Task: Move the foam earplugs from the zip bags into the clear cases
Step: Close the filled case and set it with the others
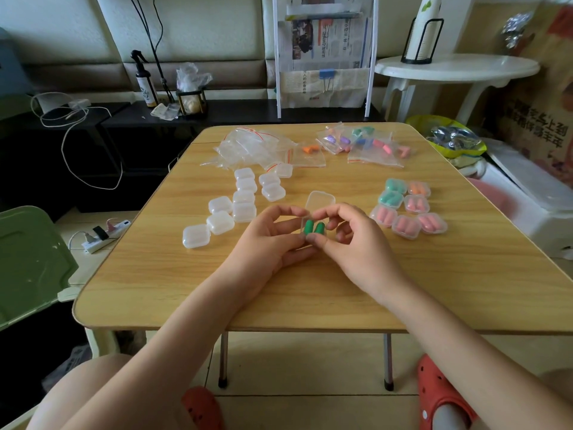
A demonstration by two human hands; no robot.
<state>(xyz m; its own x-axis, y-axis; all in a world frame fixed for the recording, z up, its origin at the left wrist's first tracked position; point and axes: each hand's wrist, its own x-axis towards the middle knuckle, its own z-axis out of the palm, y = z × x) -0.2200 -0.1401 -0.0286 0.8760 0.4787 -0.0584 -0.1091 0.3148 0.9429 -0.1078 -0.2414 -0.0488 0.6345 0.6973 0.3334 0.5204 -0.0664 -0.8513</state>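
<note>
Both hands hold one small clear case (319, 201) with its lid up, just above the middle of the wooden table (173, 268). Two green earplugs (313, 228) lie side by side in it. My left hand (273, 240) grips the case from the left, and my right hand (353, 240) pinches it from the right. Several filled cases (406, 209) with pink, teal and orange plugs sit to the right. Several shut cases without plugs (232, 209) stand to the left. Zip bags with coloured earplugs (369, 144) lie at the table's far right.
A heap of plugless zip bags (257, 147) lies at the far left of the table, with one orange-plug bag (310, 152) beside it. A white newspaper rack (325, 57) stands behind the table. A green bin (31, 262) is at the left, a power strip (105, 235) on the floor.
</note>
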